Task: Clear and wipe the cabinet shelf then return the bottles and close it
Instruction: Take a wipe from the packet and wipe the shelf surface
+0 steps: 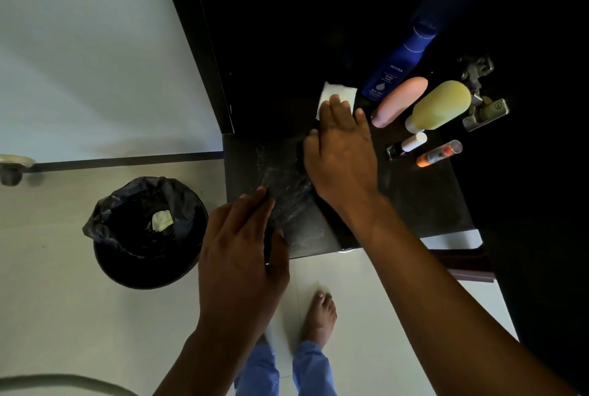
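Dim, underexposed cabinet interior; bright floor; wide-angle distortion.

dusty dark shelf (414, 198), bottles (441, 105) right
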